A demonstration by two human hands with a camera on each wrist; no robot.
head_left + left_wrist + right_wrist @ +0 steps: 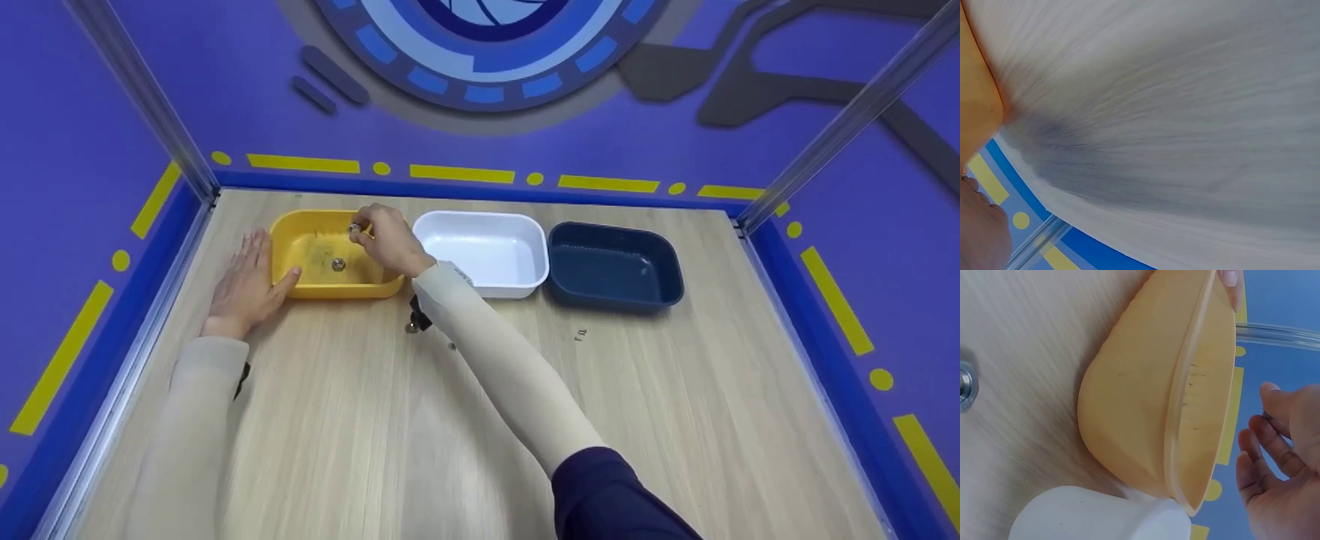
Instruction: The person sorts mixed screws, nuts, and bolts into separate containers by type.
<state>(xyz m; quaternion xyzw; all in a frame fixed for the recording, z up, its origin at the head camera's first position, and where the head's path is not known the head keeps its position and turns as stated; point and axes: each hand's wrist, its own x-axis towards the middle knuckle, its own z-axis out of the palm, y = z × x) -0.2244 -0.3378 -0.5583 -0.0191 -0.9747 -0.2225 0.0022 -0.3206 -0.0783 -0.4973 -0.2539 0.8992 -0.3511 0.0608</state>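
Note:
In the head view my right hand (391,238) is above the right half of a yellow bin (341,291), pinching a small metal nut (354,227) between thumb and fingertips. Another nut (338,264) lies on that bin's floor. My left hand (246,285) rests against the bin's left side, fingers straight, its thumb over the front rim. The right wrist view shows the right hand (1283,450) beside the yellow bin's wall (1129,399); the pinched nut is mostly hidden there. The left wrist view is mainly pale tabletop.
Right of the yellow bin stand a white bin (487,255) and a dark blue bin (615,266). A loose nut (412,327) lies on the wooden table (337,420) near my right wrist. Tiny metal pieces (581,334) lie before the blue bin. Printed panels enclose the table's back and sides.

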